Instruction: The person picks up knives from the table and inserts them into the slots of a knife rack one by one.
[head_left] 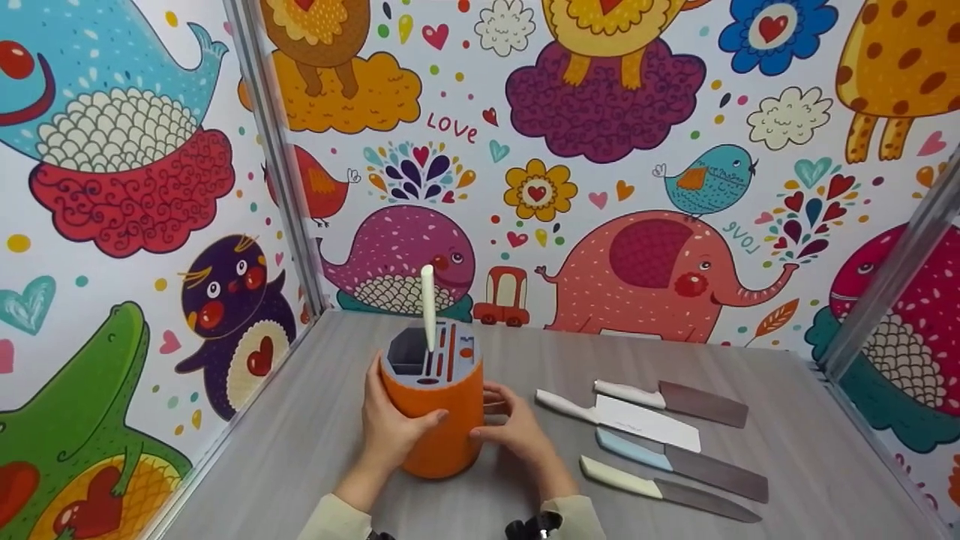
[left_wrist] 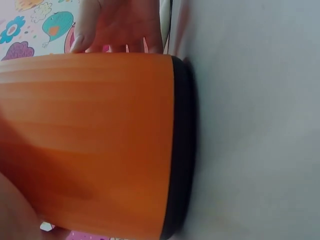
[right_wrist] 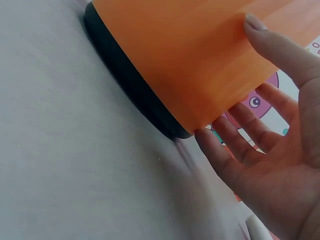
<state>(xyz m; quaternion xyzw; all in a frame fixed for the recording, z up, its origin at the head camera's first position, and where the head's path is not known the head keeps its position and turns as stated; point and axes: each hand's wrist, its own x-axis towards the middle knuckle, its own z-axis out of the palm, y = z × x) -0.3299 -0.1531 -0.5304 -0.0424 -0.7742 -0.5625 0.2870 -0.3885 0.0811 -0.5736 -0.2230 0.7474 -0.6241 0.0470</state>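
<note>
An orange knife block (head_left: 442, 427) with a grey slotted top stands upright on the table. One cream knife handle (head_left: 428, 307) rises from a slot in it. My left hand (head_left: 391, 429) holds the block's left side, its thumb across the front; its other fingers are mostly hidden. On the right side my right hand (head_left: 517, 431) touches the block with its thumb and fingertips, its palm apart from it. In the right wrist view, that hand's fingers (right_wrist: 235, 145) are only slightly bent beside the block's dark base (right_wrist: 130, 90).
Several knives lie right of the block: a white-handled cleaver with a dark blade (head_left: 705, 405), a white cleaver (head_left: 649, 424), a blue-handled cleaver (head_left: 712, 472) and a slim cream-handled knife (head_left: 622, 478). Patterned walls (head_left: 465, 165) enclose the grey table (head_left: 300, 435).
</note>
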